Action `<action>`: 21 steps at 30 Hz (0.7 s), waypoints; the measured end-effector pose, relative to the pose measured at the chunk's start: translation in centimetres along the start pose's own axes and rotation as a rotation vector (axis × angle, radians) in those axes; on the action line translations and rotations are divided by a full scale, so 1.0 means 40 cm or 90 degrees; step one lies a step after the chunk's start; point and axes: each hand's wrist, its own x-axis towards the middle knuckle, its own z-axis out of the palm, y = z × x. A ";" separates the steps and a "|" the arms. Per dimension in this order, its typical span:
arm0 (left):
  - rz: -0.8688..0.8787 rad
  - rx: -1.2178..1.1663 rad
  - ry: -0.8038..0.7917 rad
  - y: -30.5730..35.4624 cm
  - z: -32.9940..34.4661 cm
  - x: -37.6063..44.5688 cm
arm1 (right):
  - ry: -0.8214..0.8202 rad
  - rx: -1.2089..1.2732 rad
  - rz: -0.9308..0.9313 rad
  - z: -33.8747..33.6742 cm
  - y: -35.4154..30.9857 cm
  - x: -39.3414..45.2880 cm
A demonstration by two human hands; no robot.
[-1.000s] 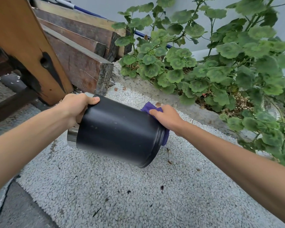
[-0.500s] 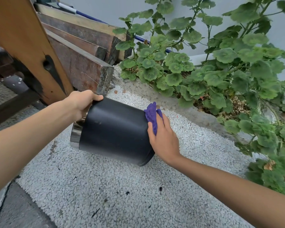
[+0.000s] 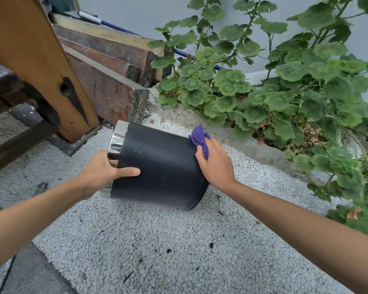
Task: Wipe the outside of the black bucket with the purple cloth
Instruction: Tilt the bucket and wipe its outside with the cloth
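Mid-wipe: bucket on its side, cloth working the base end.

I've got the bucket (image 3: 159, 166) tipped over, held just above the gravel (image 3: 157, 240) beside the planter; can't tell if its lower edge touches the ground. My left hand (image 3: 103, 172) is closed on the chrome rim (image 3: 117, 139), thumb laid along the black wall. My right hand (image 3: 216, 162) is closed on the cloth (image 3: 200, 137), pressing it against the upper edge near the bottom. Judgement: side wall is only partly covered; next I need to drag the cloth along the wall toward the rim, then roll the bucket with the left hand to expose the underside. Versus half a second ago: left hand has shifted from the top of the rim to the near side, and the rim now shows more.
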 end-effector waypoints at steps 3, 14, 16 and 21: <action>0.008 -0.030 0.035 0.005 0.005 -0.003 | -0.009 -0.018 -0.015 0.004 0.005 0.018; 0.041 -0.061 0.066 0.056 0.026 0.038 | -0.118 -0.077 -0.117 -0.003 0.055 -0.005; 0.035 -0.060 0.071 0.056 0.028 0.046 | -0.116 -0.059 -0.112 0.001 0.053 -0.012; 0.000 -0.072 0.088 0.053 0.025 0.059 | -0.116 -0.035 -0.122 0.021 0.052 -0.054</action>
